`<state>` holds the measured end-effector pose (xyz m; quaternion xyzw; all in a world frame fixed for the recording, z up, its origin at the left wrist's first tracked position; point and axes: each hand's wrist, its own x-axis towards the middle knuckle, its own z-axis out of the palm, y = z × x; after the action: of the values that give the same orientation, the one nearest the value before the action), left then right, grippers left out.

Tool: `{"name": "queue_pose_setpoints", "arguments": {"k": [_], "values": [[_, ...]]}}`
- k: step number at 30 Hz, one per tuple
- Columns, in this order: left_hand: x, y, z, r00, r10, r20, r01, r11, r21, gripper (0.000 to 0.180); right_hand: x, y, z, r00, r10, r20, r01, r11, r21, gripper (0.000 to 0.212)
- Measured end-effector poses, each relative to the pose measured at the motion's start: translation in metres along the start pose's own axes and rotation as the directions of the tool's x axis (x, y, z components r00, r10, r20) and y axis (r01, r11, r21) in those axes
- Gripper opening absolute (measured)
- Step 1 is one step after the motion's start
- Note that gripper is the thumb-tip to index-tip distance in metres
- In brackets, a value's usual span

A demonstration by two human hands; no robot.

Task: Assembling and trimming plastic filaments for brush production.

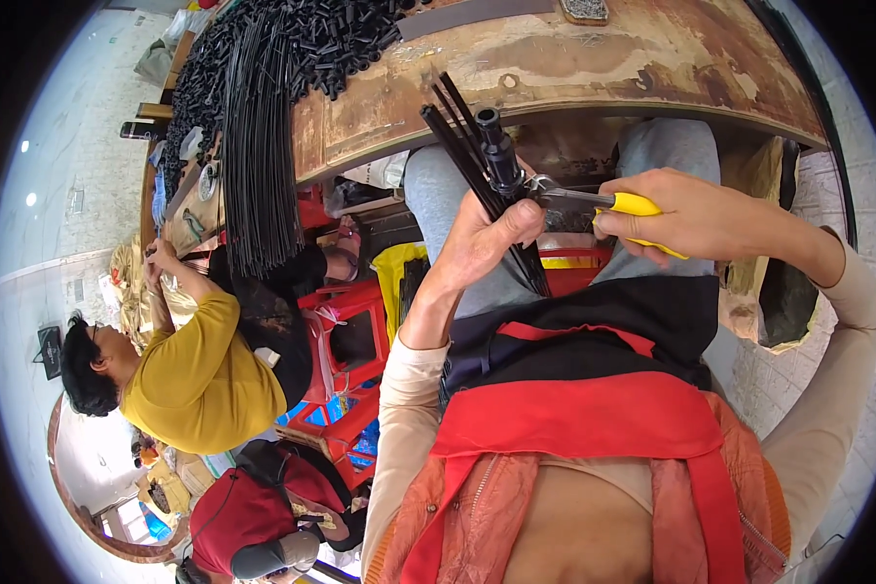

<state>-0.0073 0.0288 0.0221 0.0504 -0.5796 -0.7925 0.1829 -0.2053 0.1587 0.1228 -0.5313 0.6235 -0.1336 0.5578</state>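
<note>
My left hand [487, 234], above my lap, is closed around several thin black rods [460, 151] and a black plastic tube-shaped fitting [498, 156]. The fitting points up with its round mouth showing. My right hand [686, 209] grips pliers [594, 199] by their yellow handles. The metal jaws reach the lower part of the fitting, just beside my left thumb. Whether they pinch a wire or the fitting itself is too small to tell. The lower ends of the rods hang down toward my lap.
A worn wooden table [555, 73] lies ahead, with a heap of black plastic fittings [346, 39], a bundle of long black rods [260, 165] and a small box of metal bits [584, 10]. Red stools [346, 336] stand to my left, near a person in yellow [190, 380] and another in dark red [243, 521].
</note>
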Motion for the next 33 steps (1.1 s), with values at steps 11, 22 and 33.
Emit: {"name": "queue_pose_setpoints", "arguments": {"k": [11, 22, 33], "values": [[-0.003, -0.005, -0.008, 0.999, 0.032, -0.014, -0.033, 0.996, -0.078, 0.032, 0.016, 0.021, 0.032, 0.998, 0.012, -0.060, 0.007, 0.950, 0.312, 0.036], [0.003, 0.003, 0.020, 0.992, -0.008, -0.123, 0.030, 0.983, 0.179, 0.028, -0.011, -0.046, -0.022, 0.944, 0.329, -0.011, -0.318, 0.903, -0.289, 0.040], [-0.004, -0.004, 0.002, 0.972, 0.063, -0.228, -0.083, 0.993, -0.082, 0.024, 0.005, 0.029, 0.031, 0.744, -0.448, -0.495, 0.144, 0.832, -0.536, 0.046]]}}
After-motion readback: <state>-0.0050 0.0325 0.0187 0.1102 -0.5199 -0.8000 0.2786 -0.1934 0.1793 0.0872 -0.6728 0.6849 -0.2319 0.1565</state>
